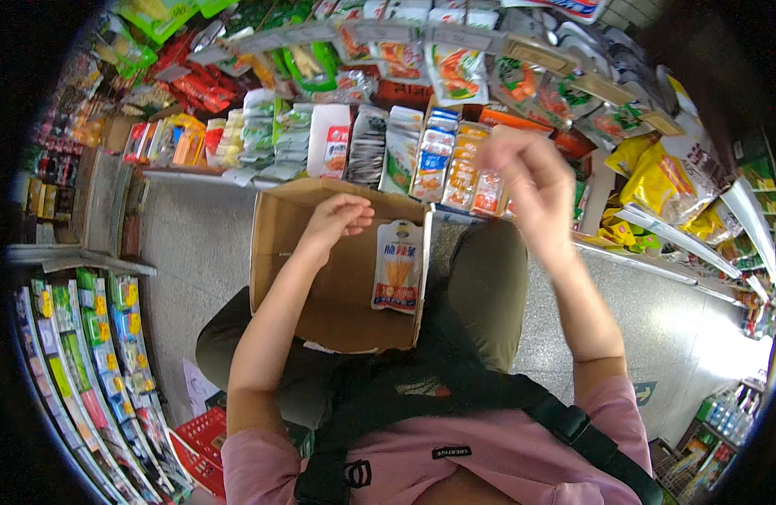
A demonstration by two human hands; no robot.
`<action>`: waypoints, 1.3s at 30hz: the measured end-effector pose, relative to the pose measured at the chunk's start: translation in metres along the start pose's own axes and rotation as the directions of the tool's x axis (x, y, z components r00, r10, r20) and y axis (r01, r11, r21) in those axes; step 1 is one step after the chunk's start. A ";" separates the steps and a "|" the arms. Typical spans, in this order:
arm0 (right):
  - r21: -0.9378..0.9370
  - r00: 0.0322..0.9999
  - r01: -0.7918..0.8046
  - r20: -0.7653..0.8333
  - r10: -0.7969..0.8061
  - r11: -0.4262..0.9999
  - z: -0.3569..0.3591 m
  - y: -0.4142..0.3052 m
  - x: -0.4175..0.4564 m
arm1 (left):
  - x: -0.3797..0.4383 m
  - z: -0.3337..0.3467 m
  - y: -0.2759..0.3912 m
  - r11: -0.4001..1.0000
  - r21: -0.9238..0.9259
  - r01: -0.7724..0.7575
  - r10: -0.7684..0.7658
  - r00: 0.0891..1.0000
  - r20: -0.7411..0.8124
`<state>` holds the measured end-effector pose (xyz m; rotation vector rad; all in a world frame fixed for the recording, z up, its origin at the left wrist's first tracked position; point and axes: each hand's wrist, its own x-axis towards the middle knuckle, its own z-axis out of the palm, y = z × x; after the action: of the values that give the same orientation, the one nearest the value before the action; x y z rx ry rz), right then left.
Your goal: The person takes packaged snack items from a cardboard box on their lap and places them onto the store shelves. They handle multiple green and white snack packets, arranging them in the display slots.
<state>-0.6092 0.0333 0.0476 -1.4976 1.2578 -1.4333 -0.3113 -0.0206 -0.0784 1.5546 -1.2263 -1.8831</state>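
Observation:
An open cardboard box [337,326] sits between my knees, tilted against the front of the lower shelf. Inside it, along the right wall, lies one snack packet [397,271] with a picture of thin sticks. Over the box's upper part hovers my left hand [342,218], fingers loosely curled and nothing visible in them. My right hand [530,170] is motion-blurred beside the orange snack packets [465,161] on the shelf; whether it holds anything is unclear. Blue-and-white packets [435,154] and a white carton [329,142] stand further left in the same row.
Hanging snack bags [457,72] overhang the row. Yellow bags [662,180] fill shelves at the right. A red plastic basket [201,445] is on the floor at lower left, near a rack of small packs [88,353]. Grey floor [186,221] shows left of the box.

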 end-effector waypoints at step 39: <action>-0.173 0.205 -0.969 -0.177 0.963 0.175 0.247 0.327 -0.136 | 0.074 -0.055 -0.225 0.908 0.003 0.418 -0.418 0.908 0.005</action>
<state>-0.4121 0.0382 -0.3365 -0.4117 1.9258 -0.3585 -0.2343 0.0219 -0.3047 1.9359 -0.9458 -2.1402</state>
